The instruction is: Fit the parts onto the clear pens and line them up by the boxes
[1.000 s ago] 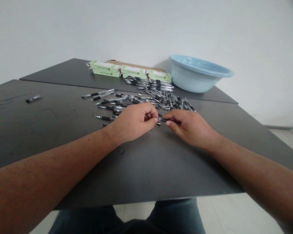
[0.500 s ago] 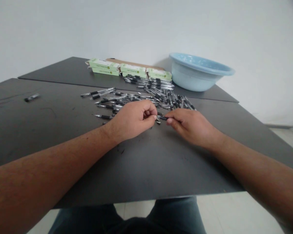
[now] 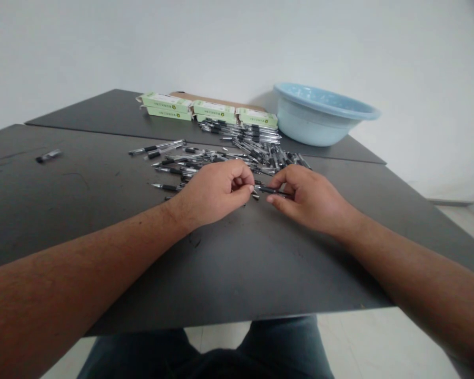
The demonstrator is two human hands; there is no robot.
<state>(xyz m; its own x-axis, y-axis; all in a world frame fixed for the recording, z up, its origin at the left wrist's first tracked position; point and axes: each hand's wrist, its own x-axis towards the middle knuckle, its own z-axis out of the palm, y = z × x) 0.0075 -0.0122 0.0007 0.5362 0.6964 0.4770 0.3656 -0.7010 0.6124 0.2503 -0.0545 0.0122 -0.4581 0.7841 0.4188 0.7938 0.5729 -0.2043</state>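
Observation:
My left hand [image 3: 221, 190] is closed in a pinch on one end of a pen, just in front of a loose pile of pens [image 3: 256, 150]. The dark part of that pen [image 3: 263, 189] reaches across into my right hand [image 3: 310, 197]. There the fingers curl loosely about it, with the thumb a little apart below, and the pen's far end is hidden by the hand. Under and beside my left wrist lie more clear pens with black grips [image 3: 168, 187]. A few small silvery pieces [image 3: 255, 197] rest on the table between my hands.
Light green boxes [image 3: 168, 113] stand stacked in a row at the back, before a brown cardboard piece [image 3: 217, 101]. Right of them is a light blue basin [image 3: 312, 123]. A short clear and black piece [image 3: 48, 156] lies far left on the dark table [image 3: 221, 279].
My right hand's fingers have loosened and spread, so more of the pen shows between them. My left hand keeps its pinch in nearly the same place.

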